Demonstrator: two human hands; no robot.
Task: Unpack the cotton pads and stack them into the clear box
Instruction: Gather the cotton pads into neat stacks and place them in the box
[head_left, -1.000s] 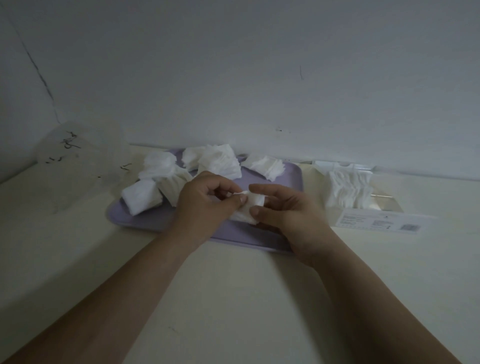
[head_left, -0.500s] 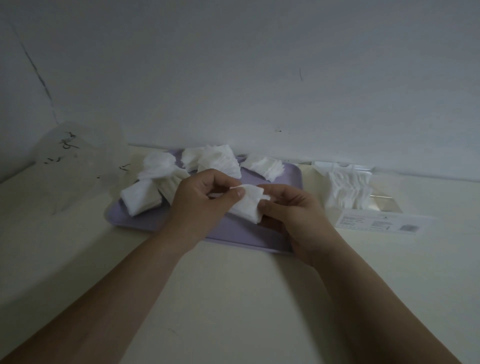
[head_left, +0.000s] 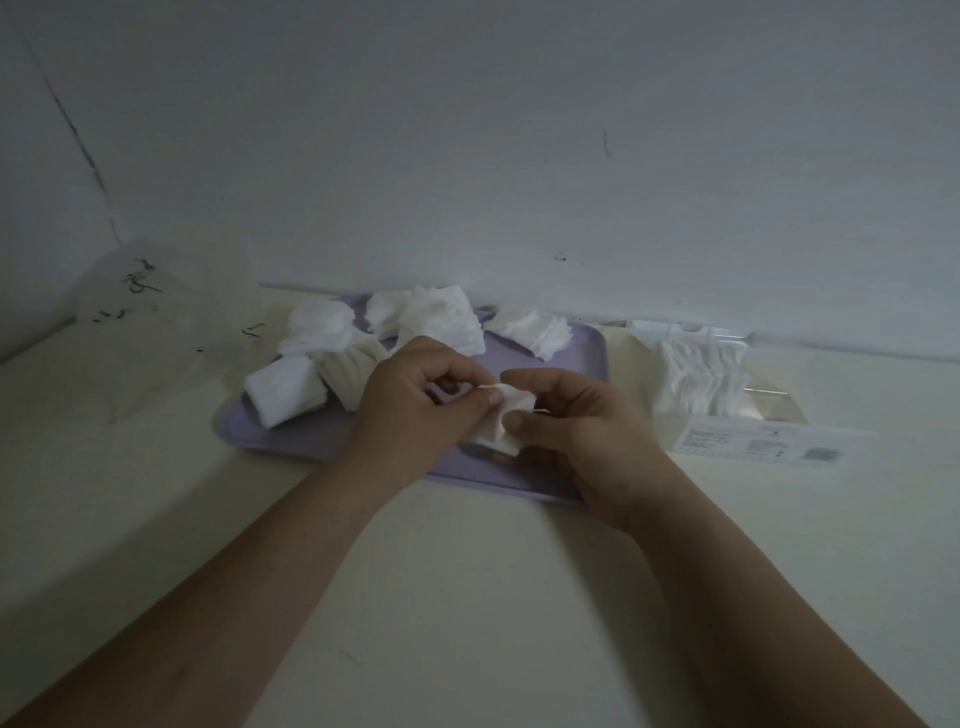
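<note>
Hands meet above the near part of the lilac tray (head_left: 587, 358) in the head view. We see the left hand (head_left: 415, 405) pinching the upper corner of a small bundle of cotton pads (head_left: 501, 423) between thumb and forefinger. The right hand (head_left: 576, 436) grips the same bundle from the right side, with its thumb on the front.

Behind the hands, loose piles of cotton pads (head_left: 441, 317) lie on the tray. To the right, on the cream table (head_left: 467, 597), stands the clear box (head_left: 769, 402) with a row of pads (head_left: 696, 374) already inside, and a printed label (head_left: 763, 444) lies just in front of it. A crumpled plastic bag (head_left: 150, 322) rests at the left, near the wall.
</note>
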